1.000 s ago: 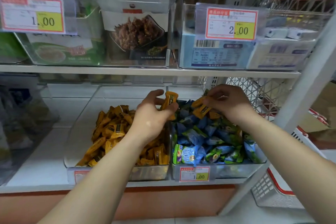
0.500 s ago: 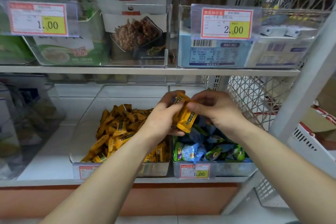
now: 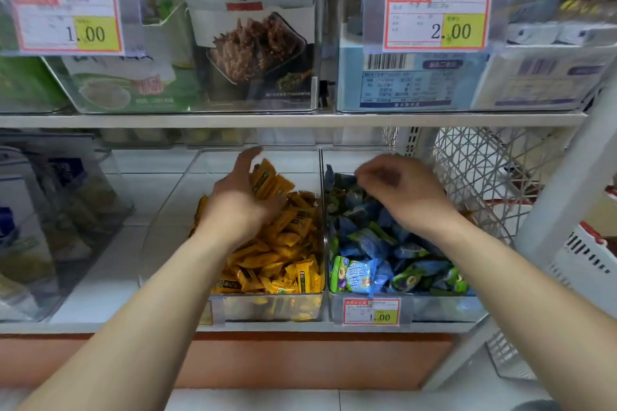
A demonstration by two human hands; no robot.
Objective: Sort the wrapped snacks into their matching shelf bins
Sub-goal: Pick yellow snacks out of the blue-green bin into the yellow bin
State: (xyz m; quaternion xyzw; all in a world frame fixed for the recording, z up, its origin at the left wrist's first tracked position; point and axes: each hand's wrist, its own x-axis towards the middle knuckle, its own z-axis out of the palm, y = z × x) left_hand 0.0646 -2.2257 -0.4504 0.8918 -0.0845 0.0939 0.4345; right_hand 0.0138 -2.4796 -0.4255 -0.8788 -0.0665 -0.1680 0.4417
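Left hand [image 3: 240,207]: loosely holds yellow packets [image 3: 267,177] over yellow bin [image 3: 267,309]. Right hand [image 3: 400,193]: curled, blurred; contents cannot be told. Risk: loose grip may spill packets into blue bin [image 3: 440,309].

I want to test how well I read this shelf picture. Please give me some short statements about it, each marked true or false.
1. The left hand is over the yellow snacks. True.
2. The right hand rests on the upper shelf. False: it is over the blue and green snacks on the lower shelf.
3. The price tag below the blue and green snacks reads 2.00. False: it reads 1.00.
4. The yellow snacks lie in the bin directly to the left of the bin with the blue and green snacks. True.
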